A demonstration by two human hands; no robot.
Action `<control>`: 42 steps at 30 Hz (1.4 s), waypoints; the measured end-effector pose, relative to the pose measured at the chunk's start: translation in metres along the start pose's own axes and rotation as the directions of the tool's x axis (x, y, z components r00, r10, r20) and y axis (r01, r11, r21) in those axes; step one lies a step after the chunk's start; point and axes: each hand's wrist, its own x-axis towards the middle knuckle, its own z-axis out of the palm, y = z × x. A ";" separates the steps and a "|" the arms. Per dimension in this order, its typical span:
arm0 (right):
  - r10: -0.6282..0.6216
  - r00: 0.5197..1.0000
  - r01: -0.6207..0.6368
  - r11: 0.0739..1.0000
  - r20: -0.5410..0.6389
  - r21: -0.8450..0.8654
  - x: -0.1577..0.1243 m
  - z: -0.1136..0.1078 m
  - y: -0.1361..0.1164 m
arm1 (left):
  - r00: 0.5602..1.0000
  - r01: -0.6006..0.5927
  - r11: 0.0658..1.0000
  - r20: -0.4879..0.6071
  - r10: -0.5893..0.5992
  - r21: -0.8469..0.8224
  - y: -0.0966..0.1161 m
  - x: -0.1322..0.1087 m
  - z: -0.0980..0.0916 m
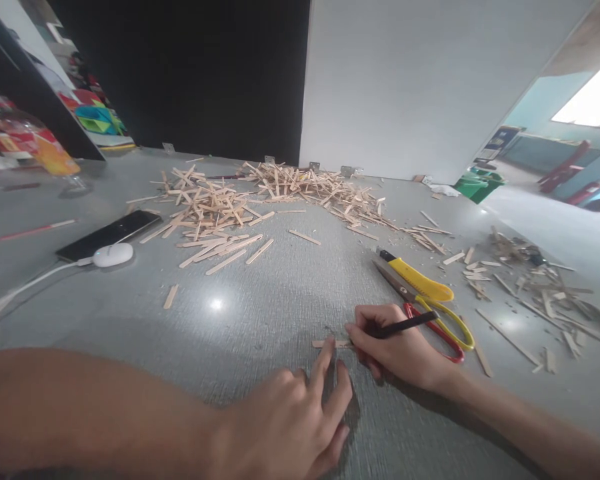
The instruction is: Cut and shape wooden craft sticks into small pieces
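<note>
Short stick pinned flat between both hands, pen tip at its right end.

The left hand (290, 420) is open, palm down, gripping nothing. Its forefinger is stretched forward with the tip resting on or at the stick (325, 344). The right hand (400, 350) is closed in a writing grip on a black pen (405, 325), whose tip meets the stick's right end. The stick lies flat on the grey table (260, 300), just ahead of the left fingertips and left of the right knuckles, its long axis running left to right. Both hands are at it, neither clearly nearer. Scissors (445, 327) lie touching or just behind the right hand, with a yellow utility knife (417, 277) beyond them. Offcuts (530, 287) lie to the right. The main pile of sticks (280, 187) is well apart at the far edge, and a phone (107, 235) is far left.
</note>
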 end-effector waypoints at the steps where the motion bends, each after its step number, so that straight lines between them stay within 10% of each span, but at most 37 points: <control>1: -0.006 1.000 0.006 1.000 -0.004 0.001 0.000 0.000 0.000 | 1.000 0.002 1.000 0.003 -0.002 -0.002 0.000 0.000 0.000; 42: -0.010 1.000 0.011 1.000 -0.022 0.022 0.001 0.004 -0.005 | 1.000 -0.010 1.000 0.010 0.011 -0.029 -0.001 -0.001 0.001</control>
